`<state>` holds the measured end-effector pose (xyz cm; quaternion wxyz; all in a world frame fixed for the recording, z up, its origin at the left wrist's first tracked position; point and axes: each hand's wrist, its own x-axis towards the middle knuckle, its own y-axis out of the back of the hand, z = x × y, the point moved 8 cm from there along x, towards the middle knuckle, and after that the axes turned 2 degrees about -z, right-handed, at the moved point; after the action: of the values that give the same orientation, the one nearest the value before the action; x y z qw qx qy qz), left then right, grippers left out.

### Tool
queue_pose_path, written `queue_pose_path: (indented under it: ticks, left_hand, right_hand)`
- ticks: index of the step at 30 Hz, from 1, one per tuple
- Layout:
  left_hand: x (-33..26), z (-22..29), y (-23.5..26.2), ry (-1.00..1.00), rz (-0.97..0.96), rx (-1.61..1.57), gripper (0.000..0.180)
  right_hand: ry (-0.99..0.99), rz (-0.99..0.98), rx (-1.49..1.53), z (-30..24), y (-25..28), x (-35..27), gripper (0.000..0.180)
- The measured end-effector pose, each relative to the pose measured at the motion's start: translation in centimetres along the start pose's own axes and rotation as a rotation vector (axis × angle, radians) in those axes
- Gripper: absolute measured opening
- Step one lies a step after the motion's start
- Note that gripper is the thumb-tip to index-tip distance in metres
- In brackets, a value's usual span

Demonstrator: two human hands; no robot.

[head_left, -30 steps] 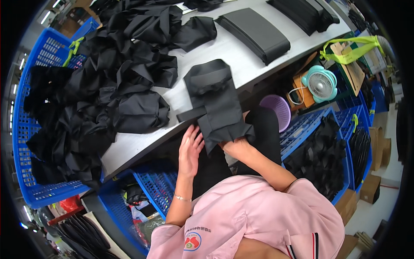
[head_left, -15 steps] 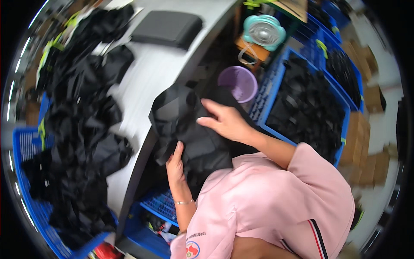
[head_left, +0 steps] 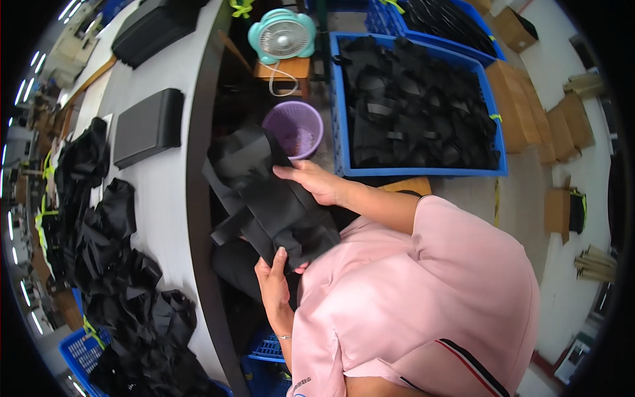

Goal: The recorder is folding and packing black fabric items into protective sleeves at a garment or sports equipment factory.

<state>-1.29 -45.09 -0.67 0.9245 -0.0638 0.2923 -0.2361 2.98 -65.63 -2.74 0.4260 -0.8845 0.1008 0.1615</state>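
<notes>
A black fabric piece with wide strap-like bands (head_left: pixel 264 198) is held over my lap, beside the table edge. My left hand (head_left: pixel 272 276) grips its lower edge, thumb on top and fingers mostly hidden under it. My right hand (head_left: pixel 316 182) holds its upper right edge, thumb over the cloth and the other fingers partly out of sight. The piece looks layered, with one band sticking out at its left.
On the white table (head_left: pixel 162 198) to my left lie black fabric pieces (head_left: pixel 119 264) and a dark block (head_left: pixel 149 129). A purple basket (head_left: pixel 294 129) and a teal fan (head_left: pixel 282 40) stand ahead. A blue crate (head_left: pixel 423 171) of black pieces is at the right; cardboard boxes (head_left: pixel 522 109) stand beyond.
The view has turned toward the right, so the table and crates sit differently in it. Both hands keep hold of the black fabric piece, which now lies more spread and tilted.
</notes>
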Motion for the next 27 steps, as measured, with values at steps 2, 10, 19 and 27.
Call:
queue_pose_path:
  ticks: [2,10,19,27]
  left_hand:
    - [1.1,1.0,-2.2,0.001,-0.003,0.015,0.020]
    - [0.5,9.1,-11.9,-0.409,-0.205,0.261,0.032]
    - [-12.9,23.5,-15.9,-0.952,-0.557,-0.315,0.006]
    - [-17.6,26.3,-13.3,-1.217,-0.614,-0.621,0.014]
  right_hand:
    - [-0.109,0.063,-0.056,0.9,1.5,-3.8,0.046]
    - [0.124,0.543,-0.351,-7.4,22.4,-13.7,0.028]
    - [0.073,1.509,-1.459,-23.5,42.6,-31.9,0.059]
    - [0.464,0.533,-1.789,-10.8,29.7,-13.1,0.028]
